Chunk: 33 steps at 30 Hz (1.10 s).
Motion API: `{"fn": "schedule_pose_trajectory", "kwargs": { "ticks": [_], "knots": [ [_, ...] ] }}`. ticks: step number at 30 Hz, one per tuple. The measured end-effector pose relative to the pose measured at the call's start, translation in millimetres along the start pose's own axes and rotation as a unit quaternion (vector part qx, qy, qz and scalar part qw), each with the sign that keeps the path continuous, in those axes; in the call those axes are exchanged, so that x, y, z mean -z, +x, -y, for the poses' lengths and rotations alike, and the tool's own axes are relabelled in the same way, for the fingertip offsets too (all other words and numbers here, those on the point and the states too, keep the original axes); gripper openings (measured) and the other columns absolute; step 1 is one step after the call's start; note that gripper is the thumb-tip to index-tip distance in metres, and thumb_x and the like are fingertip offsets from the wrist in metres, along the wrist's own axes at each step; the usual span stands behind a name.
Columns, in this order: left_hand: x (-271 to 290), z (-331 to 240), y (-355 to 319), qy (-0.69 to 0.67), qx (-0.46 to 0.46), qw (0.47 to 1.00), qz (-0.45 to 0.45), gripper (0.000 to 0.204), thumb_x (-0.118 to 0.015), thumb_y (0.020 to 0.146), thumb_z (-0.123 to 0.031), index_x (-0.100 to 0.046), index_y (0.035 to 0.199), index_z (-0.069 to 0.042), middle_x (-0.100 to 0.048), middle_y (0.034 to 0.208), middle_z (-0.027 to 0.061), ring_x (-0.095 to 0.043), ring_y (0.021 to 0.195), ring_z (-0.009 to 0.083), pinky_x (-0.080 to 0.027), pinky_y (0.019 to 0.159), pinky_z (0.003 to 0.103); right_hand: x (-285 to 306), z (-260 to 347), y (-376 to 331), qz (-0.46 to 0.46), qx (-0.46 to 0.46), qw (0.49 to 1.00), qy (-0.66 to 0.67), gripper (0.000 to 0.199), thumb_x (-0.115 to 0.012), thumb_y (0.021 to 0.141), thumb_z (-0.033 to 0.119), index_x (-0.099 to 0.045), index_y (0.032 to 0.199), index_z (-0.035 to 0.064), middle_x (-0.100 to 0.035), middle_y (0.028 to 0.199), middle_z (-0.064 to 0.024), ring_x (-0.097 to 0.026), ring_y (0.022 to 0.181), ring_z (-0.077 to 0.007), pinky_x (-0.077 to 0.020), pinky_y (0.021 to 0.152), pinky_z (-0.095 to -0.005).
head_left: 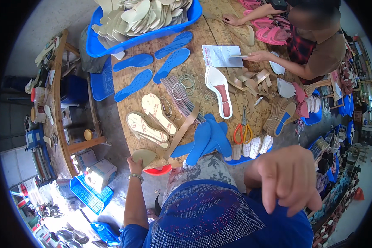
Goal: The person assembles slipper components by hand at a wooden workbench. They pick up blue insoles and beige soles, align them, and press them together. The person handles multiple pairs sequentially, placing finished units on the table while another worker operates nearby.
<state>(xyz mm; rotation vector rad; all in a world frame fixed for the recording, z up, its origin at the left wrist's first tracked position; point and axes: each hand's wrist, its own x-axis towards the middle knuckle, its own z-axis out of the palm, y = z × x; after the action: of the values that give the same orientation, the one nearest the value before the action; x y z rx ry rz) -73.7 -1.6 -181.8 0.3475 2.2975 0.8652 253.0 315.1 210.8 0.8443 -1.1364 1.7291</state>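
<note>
My left hand is at the near left edge of the table, its fingers closed on a beige insole piece. My right hand is raised close to the camera on the right; its fingers hang loosely bent and partly apart, and I see nothing in them. Two pale printed insoles lie just beyond my left hand, beside a long tan strip. Blue insole shapes overlap at the table's near edge. Orange-handled pliers lie right of them.
A blue tub heaped with pale insoles stands at the far left. More blue insoles, a white insole, a bundle of strips and stacked tan insoles cover the table. A co-worker's hand is across it.
</note>
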Motion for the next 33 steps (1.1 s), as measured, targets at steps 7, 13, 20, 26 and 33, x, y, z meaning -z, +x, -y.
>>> {"fn": "schedule_pose_trajectory", "kwargs": {
  "ticks": [7, 13, 20, 26, 33],
  "knots": [
    [-1, 9, 5, 0.011, 0.011, 1.0, 0.005, 0.047, -0.067, 0.076, -0.008, -0.037, 0.111, 0.0, -0.055, 0.1, 0.0167, -0.056, 0.091, 0.0253, -0.045, 0.081, 0.036, 14, -14, -27, 0.058, -0.075, 0.995, 0.005, 0.044, -0.064, 0.083, 0.043, -0.065, 0.078, -0.0007, -0.055, 0.067, -0.0042, -0.048, 0.052, -0.0146, -0.0495, 0.064, -0.0326],
    [2, 10, 4, 0.025, 0.0, 1.0, -0.002, 0.047, -0.067, 0.075, -0.009, -0.037, 0.111, -0.001, -0.056, 0.1, 0.0173, -0.057, 0.091, 0.0264, -0.045, 0.082, 0.037, 13, -22, -33, 0.051, -0.075, 0.996, 0.006, 0.044, -0.067, 0.081, 0.044, -0.065, 0.079, 0.0008, -0.056, 0.068, -0.0034, -0.048, 0.054, -0.0146, -0.0482, 0.062, -0.0322],
    [1, 14, 7, 0.034, 0.002, 0.999, -0.003, 0.047, -0.068, 0.076, -0.011, -0.038, 0.111, -0.002, -0.056, 0.101, 0.0187, -0.057, 0.092, 0.0281, -0.045, 0.083, 0.038, 12, -26, -36, 0.038, -0.07, 0.997, 0.007, 0.042, -0.068, 0.08, 0.044, -0.066, 0.078, 0.0017, -0.057, 0.068, -0.0031, -0.047, 0.054, -0.0147, -0.0473, 0.061, -0.0315],
    [1, 21, 11, 0.034, 0.005, 0.999, -0.009, 0.047, -0.068, 0.076, -0.011, -0.039, 0.111, -0.001, -0.056, 0.102, 0.019, -0.057, 0.093, 0.0288, -0.045, 0.084, 0.038, 14, -30, -37, 0.041, -0.061, 0.997, 0.015, 0.041, -0.069, 0.079, 0.043, -0.066, 0.078, 0.0015, -0.057, 0.068, -0.0031, -0.047, 0.054, -0.0148, -0.0466, 0.06, -0.0312],
    [4, 15, 6, 0.008, 0.005, 1.0, 0.007, 0.047, -0.069, 0.075, -0.009, -0.039, 0.11, -0.001, -0.058, 0.1, 0.017, -0.058, 0.091, 0.0256, -0.047, 0.081, 0.036, 15, -33, -41, 0.032, -0.074, 0.997, 0.014, 0.039, -0.069, 0.079, 0.041, -0.066, 0.079, 0.0018, -0.056, 0.068, -0.0027, -0.048, 0.054, -0.0151, -0.0463, 0.059, -0.0313]
  ]
}}
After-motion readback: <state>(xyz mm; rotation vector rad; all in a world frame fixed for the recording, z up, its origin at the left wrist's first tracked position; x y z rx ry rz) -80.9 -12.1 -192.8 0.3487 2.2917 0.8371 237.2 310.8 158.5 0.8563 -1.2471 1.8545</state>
